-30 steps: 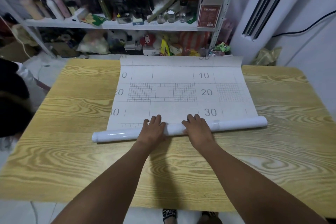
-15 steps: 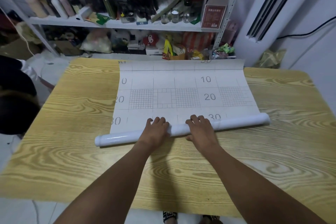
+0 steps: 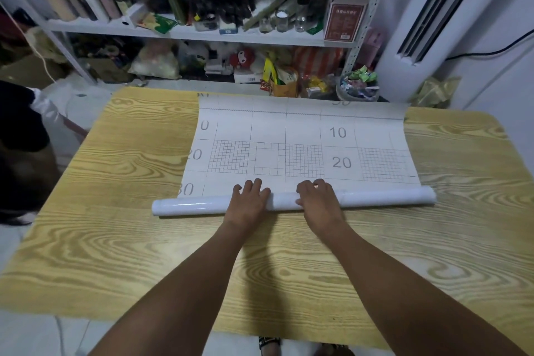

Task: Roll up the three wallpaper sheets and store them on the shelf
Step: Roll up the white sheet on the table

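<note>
Head view. The left hand (image 3: 248, 201) and right hand (image 3: 318, 201) lie side by side, palms down, fingers extended over the middle of the roll (image 3: 190, 206) on the table (image 3: 115, 240); neither grips. Beyond the fingertips the wallpaper sheet (image 3: 303, 139) lies flat toward the shelf (image 3: 185, 35). It is judged light, glossy and springy: press evenly, since the ends outboard of each hand may telescope.

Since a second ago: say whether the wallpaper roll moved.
Yes. The wallpaper roll has rolled away from the person, toward the shelf; the right-hand 30 printed on the sheet no longer shows.
</note>
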